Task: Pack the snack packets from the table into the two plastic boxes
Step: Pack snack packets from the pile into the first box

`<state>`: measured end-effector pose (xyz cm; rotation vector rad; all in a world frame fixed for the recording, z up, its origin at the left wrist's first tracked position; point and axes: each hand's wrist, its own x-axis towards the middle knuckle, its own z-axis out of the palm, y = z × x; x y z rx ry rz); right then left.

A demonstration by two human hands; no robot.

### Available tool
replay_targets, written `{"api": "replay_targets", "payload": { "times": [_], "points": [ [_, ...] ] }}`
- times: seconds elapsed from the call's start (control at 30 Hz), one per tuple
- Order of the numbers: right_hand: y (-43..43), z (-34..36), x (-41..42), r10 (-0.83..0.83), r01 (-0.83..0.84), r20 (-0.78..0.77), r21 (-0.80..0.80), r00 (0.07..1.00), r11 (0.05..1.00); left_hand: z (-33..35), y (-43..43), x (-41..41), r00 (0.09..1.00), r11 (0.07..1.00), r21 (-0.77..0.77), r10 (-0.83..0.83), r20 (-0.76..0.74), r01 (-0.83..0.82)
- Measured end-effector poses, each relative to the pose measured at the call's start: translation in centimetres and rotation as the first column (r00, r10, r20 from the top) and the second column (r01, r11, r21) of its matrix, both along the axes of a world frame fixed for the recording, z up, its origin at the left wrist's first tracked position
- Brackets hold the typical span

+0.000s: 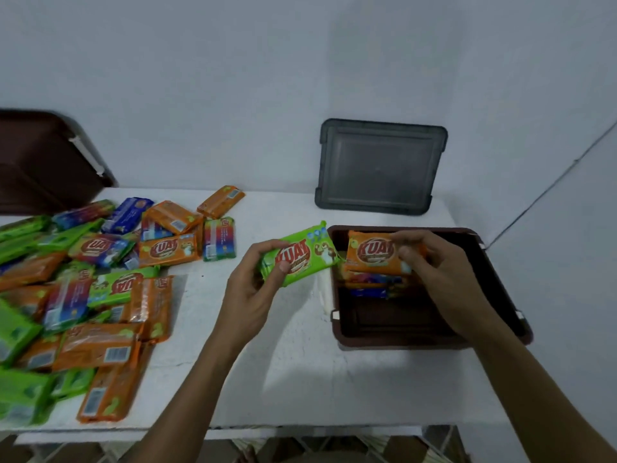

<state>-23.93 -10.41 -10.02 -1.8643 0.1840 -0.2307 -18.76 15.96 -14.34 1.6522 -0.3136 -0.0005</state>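
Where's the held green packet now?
Head view, centre: the left hand holds the green packet left of the brown box, beside the orange packet in the right hand.

L hand (257, 279), R hand (437, 262): fingers curled, pinching.

The brand word "KUAT", in red letters with a pale edge, stands on the green packet (300, 259) that the left hand (253, 289) holds. It stands again on the orange packet (375, 253) that the right hand (444, 272) holds. On the table (267, 369) the same word shows on a second orange packet (168, 250), on a blue-and-red packet (98, 247), and upside down on a second green packet (122, 285). The smaller print and barcode digits on the packets are too blurred to read.
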Motion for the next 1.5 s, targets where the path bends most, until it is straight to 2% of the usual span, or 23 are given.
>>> {"api": "replay_targets", "payload": {
  "times": [0.23,0.37,0.4,0.43,0.5,0.57,0.63,0.7,0.77,0.83,0.87,0.93,1.0,1.03,1.1,1.23,1.3,1.37,1.43,1.5],
  "points": [
    [-4.4,-2.9,3.3,0.134,-0.136,-0.176,0.004,0.975,0.991,-1.2,-6.6,0.4,0.998,1.0,-0.022,0.013,-0.058,-0.014],
    [-4.8,-3.7,5.0,0.277,-0.264,-0.215,0.089,0.936,0.96,-1.7,-8.2,0.3,0.997,0.998,-0.009,0.054,-0.06,-0.055],
    [-4.9,-3.8,5.3,0.315,-0.321,-0.255,0.019,0.914,0.947,-1.7,-8.3,0.4,0.996,0.998,0.005,0.062,-0.067,-0.061],
    [-5.0,-4.0,5.6,0.325,-0.38,-0.311,-0.133,0.893,0.916,-1.8,-8.4,0.4,0.995,0.998,0.017,0.066,-0.076,-0.065],
    [-5.1,-4.5,5.9,0.287,-0.453,-0.401,-0.421,0.87,0.786,-1.7,-8.5,0.5,0.994,0.997,0.033,0.066,-0.087,-0.063],
    [-5.2,-4.8,5.8,0.269,-0.463,-0.404,-0.529,0.874,0.711,-1.8,-8.4,0.7,0.995,0.998,0.046,0.051,-0.084,-0.047],
    [-5.4,-4.8,5.5,0.273,-0.416,-0.324,-0.558,0.906,0.718,-1.5,-8.3,0.9,0.997,0.997,0.069,0.03,-0.077,-0.025],
    [-5.4,-4.5,5.0,0.219,-0.275,-0.171,-0.466,0.961,0.841,-1.0,-8.5,1.1,0.997,0.996,0.084,0.01,-0.079,-0.003],
    [-5.2,-3.5,4.7,0.176,-0.19,-0.097,-0.173,0.98,0.966,-0.3,-9.1,1.3,0.994,0.997,0.063,-0.035,-0.102,0.041],
    [-5.0,-2.3,4.2,0.249,-0.232,-0.11,0.15,0.962,0.961,0.3,-10.1,1.4,0.987,0.994,0.031,-0.098,-0.125,0.103],
    [-5.1,-2.0,4.0,0.282,-0.248,-0.116,0.243,0.952,0.938,0.5,-10.7,1.5,0.983,0.991,0.032,-0.127,-0.131,0.132],
    [-5.9,-1.7,3.6,0.272,-0.225,-0.112,0.319,0.956,0.921,0.6,-11.7,1.7,0.98,0.981,0.096,-0.158,-0.122,0.17],
    [-7.4,-1.9,3.0,0.183,-0.14,-0.1,0.334,0.978,0.932,0.3,-12.1,2.0,0.99,0.942,0.304,-0.138,-0.025,0.139],
    [-8.3,-2.1,2.7,0.138,-0.099,-0.101,0.319,0.985,0.943,-0.2,-11.9,2.3,0.989,0.895,0.439,-0.121,0.08,0.074],
    [-10.3,-2.4,2.1,0.07,-0.034,-0.131,0.258,0.989,0.966,-1.4,-11.2,2.5,0.964,0.802,0.596,-0.116,0.238,-0.05],
    [-12.5,-3.5,1.7,0.029,-0.014,-0.253,0.06,0.967,0.998,-3.4,-10.3,1.7,0.964,0.754,0.646,-0.067,0.259,-0.121],
    [-12.2,-4.3,1.9,0.005,-0.044,-0.285,-0.131,0.959,0.99,-3.6,-10.4,1.3,0.962,0.751,0.639,-0.021,0.274,-0.166],
    [-11.4,-5.1,2.0,-0.035,-0.073,-0.275,-0.374,0.961,0.924,-3.6,-10.4,1.3,0.961,0.745,0.638,0.015,0.277,-0.195],
    [-10.5,-5.9,2.1,-0.077,-0.077,-0.254,-0.544,0.964,0.835,-3.7,-10.4,1.3,0.961,0.745,0.638,0.018,0.276,-0.197],
    [-9.9,-6.3,2.0,-0.15,-0.081,-0.257,-0.711,0.955,0.699,-3.9,-10.4,1.3,0.961,0.746,0.636,0.019,0.277,-0.198]
  ]
}}
